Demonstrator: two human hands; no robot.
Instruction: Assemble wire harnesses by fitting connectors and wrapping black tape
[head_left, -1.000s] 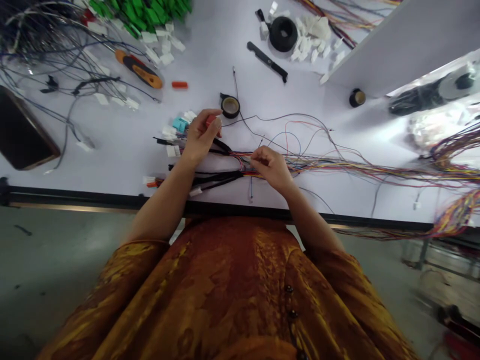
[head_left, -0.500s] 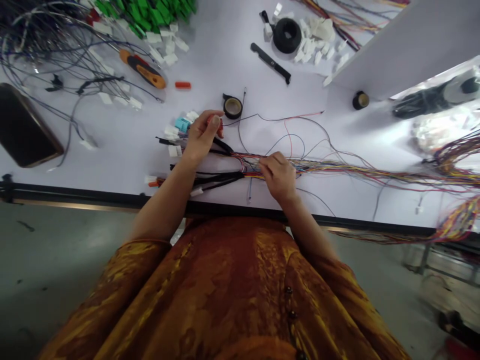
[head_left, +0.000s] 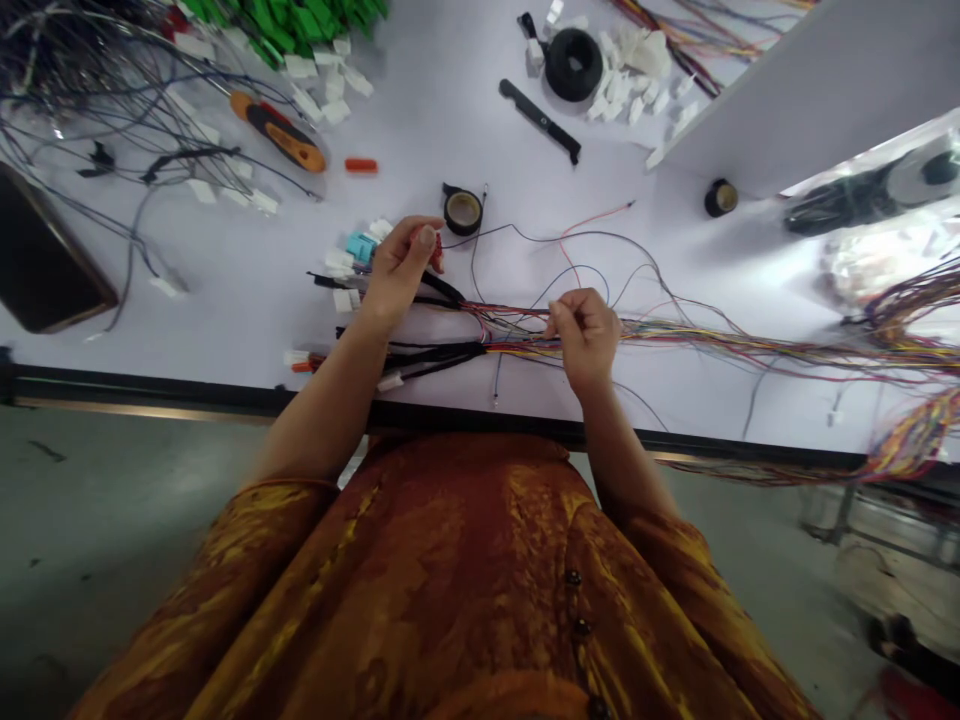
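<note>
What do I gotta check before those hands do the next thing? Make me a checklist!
1. Left hand holding the red connector: ok, pinched by thumb and fingers.
2. Dark wire fixed in that connector: cannot tell, the fingers hide it.
3. Right hand gripping a wire: cannot tell, its fingers curl at the wire bundle, but the detail is too small.
4. All wires lying together in the bundle: not ok, a pinkish-red wire sticks out to one side.
5. Screwdriver away from both hands: ok, it lies beyond the left one.
</note>
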